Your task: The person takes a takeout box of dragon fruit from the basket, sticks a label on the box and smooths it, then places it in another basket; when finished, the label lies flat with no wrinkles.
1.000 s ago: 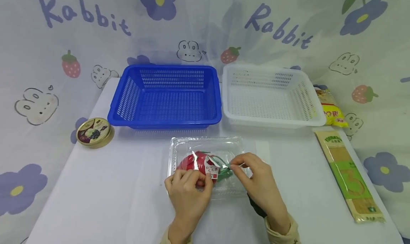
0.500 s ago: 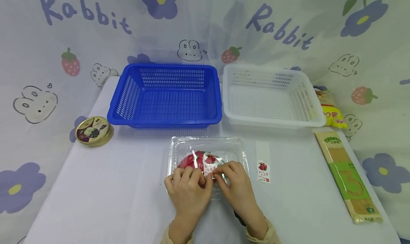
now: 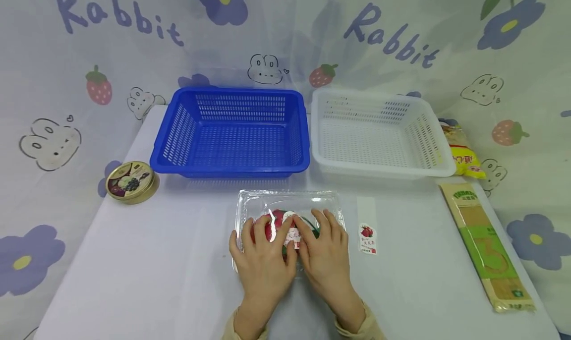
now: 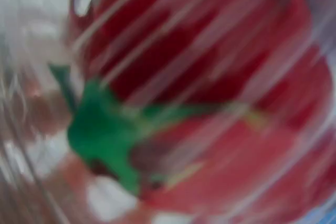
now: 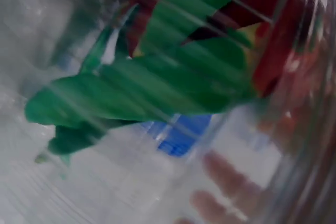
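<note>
At the near middle of the table [image 3: 147,280], a red fruit with green tips [image 3: 277,217] lies inside a clear plastic box [image 3: 289,194], whose streaky glare shows in both wrist views. On the lid over the fruit sits a white label [image 3: 293,237] with red print, partly hidden by fingers, so I cannot tell whether every edge lies flat.

The left hand [image 3: 264,263] covers the lid's left half, its grip spread, fingers fanned over the plastic and the label's left side. The right hand [image 3: 329,258] mirrors it on the other half, grip likewise spread, fingertips meeting the label's right side. Neither appears to pinch anything.

The step in hand looks to be pressing the label down. I judge that the next move calls for light, even strokes outward from the middle to the label's edges, since thin plastic over a rounded lump could flex or leave creases, and then a lift of both hands that does not catch a corner.

Just right of the box lies a pale strip [image 3: 366,208] bearing a second label [image 3: 368,239]. Behind the box stand a blue basket [image 3: 229,170] and, to its right, a white basket [image 3: 383,169]. A round tin [image 3: 131,182] sits at the left; a long green-banded packet [image 3: 486,248] and a yellow bag [image 3: 466,160] lie at the right.
</note>
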Demonstrator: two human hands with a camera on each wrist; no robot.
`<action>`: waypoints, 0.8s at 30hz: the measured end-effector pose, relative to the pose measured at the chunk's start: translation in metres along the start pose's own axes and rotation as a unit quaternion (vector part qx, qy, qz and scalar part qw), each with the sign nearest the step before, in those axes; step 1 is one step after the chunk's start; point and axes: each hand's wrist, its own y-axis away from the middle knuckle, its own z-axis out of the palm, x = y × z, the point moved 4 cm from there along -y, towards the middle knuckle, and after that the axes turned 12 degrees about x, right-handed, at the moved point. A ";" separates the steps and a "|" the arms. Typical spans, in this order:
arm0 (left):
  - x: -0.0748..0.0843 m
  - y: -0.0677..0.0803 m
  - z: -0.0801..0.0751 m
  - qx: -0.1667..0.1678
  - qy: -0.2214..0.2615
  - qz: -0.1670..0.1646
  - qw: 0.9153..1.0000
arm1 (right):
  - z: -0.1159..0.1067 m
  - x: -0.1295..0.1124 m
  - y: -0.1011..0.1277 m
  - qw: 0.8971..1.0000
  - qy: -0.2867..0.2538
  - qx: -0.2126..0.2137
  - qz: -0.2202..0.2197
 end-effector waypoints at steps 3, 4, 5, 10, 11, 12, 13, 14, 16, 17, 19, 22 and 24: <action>0.001 -0.002 0.002 -0.028 -0.021 0.003 0.999 | 0.001 0.000 0.000 0.999 0.026 -0.044 0.007; 0.000 -0.002 0.002 -0.035 -0.028 0.002 0.999 | 0.001 0.000 0.000 0.998 0.033 -0.061 0.010; 0.000 -0.003 0.002 -0.042 -0.032 0.000 0.999 | 0.001 0.000 0.000 0.996 0.038 -0.078 0.014; -0.003 -0.005 0.002 -0.074 -0.033 -0.031 0.996 | 0.000 0.002 0.000 0.988 0.050 -0.140 0.037; -0.005 -0.006 0.001 -0.081 -0.029 -0.040 0.995 | -0.001 0.004 0.001 0.987 0.050 -0.145 0.042; -0.008 -0.006 0.001 -0.090 -0.023 -0.049 0.994 | -0.001 0.006 0.001 0.986 0.050 -0.149 0.048; -0.012 -0.006 0.001 -0.100 -0.015 -0.060 0.993 | -0.002 0.008 0.002 0.986 0.048 -0.152 0.056; -0.016 -0.006 0.000 -0.110 -0.005 -0.071 0.991 | -0.003 0.012 0.002 0.985 0.040 -0.153 0.068; -0.027 -0.007 0.000 -0.139 0.025 -0.091 0.986 | -0.004 0.020 0.004 0.984 0.026 -0.152 0.087; -0.033 -0.006 0.000 -0.151 0.042 -0.098 0.983 | -0.005 0.024 0.005 0.983 0.012 -0.151 0.099; -0.045 -0.005 0.001 -0.176 0.085 -0.111 0.974 | -0.006 0.034 0.008 0.979 -0.031 -0.155 0.131; -0.061 -0.001 0.001 -0.204 0.157 -0.124 0.958 | -0.006 0.047 0.015 0.959 -0.122 -0.171 0.188; -0.069 0.004 0.002 -0.221 0.200 -0.134 0.945 | -0.005 0.055 0.021 0.940 -0.183 -0.181 0.226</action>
